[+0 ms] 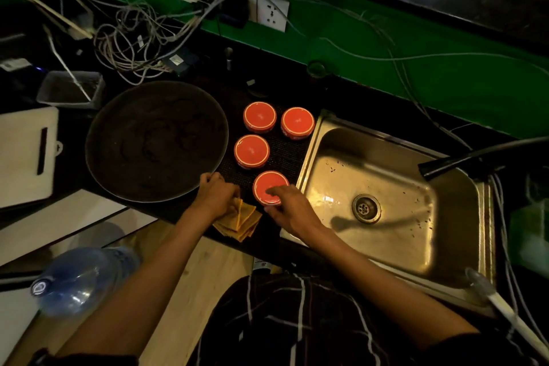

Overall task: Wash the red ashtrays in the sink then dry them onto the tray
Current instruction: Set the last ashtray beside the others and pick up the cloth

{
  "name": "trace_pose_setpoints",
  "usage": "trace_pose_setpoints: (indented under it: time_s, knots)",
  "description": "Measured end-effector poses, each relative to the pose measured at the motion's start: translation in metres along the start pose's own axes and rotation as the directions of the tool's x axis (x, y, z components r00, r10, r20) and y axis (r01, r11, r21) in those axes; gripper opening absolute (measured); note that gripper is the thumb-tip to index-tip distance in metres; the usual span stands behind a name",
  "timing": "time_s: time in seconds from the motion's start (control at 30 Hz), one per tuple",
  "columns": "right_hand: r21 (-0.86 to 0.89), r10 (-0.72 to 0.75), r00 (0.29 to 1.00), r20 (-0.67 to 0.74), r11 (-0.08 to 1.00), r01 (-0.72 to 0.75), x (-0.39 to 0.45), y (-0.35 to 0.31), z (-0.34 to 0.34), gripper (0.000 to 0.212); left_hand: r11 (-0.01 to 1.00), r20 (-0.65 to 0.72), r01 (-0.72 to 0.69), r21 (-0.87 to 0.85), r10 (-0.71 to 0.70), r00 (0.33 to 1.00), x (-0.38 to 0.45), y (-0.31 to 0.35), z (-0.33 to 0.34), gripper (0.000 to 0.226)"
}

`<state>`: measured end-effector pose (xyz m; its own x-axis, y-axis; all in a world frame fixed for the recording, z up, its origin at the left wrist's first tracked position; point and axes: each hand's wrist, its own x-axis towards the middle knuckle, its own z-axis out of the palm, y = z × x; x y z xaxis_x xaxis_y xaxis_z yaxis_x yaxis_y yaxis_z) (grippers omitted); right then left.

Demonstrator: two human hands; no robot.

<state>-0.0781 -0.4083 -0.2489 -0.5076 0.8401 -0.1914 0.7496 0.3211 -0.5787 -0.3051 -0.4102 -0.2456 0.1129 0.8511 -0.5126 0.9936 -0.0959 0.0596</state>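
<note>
Your right hand (292,211) is on the nearest ashtray (269,187); your left hand (215,194) is on the cloth (240,221).

The tray (154,140) holds no ashtray, and the sink (383,205) holds only dark specks around its drain (367,208). Four red ashtrays stand on the dark mat (285,154) between tray and sink, all apart from one another. Your right fingers curl over the near rim of the closest one, fingertips inside the bowl; the thumb is hidden, so you cannot tell how firm the grip is. Your left fingers are bent down onto the folded yellow cloth at the counter edge, beside that ashtray and touching the tray's rim. The faucet (463,159) is cut off at the right.
</note>
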Motion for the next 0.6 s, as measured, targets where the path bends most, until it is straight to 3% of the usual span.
trace_pose_setpoints:
  time_s: [0.1,0.17,0.27,0.37,0.43,0.6]
  knots:
    - [0.039,-0.014,0.998,0.053,0.999,0.011,-0.005,-0.008,0.001,0.068,0.997,-0.042,-0.013,-0.076,0.01,0.999,-0.011,0.008,-0.011,0.036]
    - [0.066,-0.018,0.999,0.039,0.998,0.016,-0.008,-0.011,-0.004,0.07,0.973,-0.098,-0.012,-0.229,-0.01,0.995,-0.016,0.014,-0.015,0.034]
    - [0.142,0.062,0.993,-0.096,0.989,-0.048,-0.014,-0.007,-0.009,0.064,0.853,-0.155,0.02,-0.521,-0.117,0.981,-0.012,0.028,-0.016,0.042]
    - [0.138,0.066,0.977,-0.201,0.99,-0.038,-0.02,0.006,-0.015,0.061,0.679,-0.077,0.162,-0.716,-0.307,0.949,0.0,0.051,-0.008,0.04]
    - [0.093,-0.018,0.98,-0.197,0.995,0.037,-0.026,0.013,-0.019,0.054,0.585,-0.022,0.232,-0.777,-0.394,0.919,0.003,0.066,0.001,0.046]
    - [-0.015,-0.174,0.98,-0.097,0.985,0.173,-0.031,0.024,-0.006,0.048,0.599,-0.156,0.169,-0.783,-0.451,0.879,-0.011,0.078,0.024,0.054]
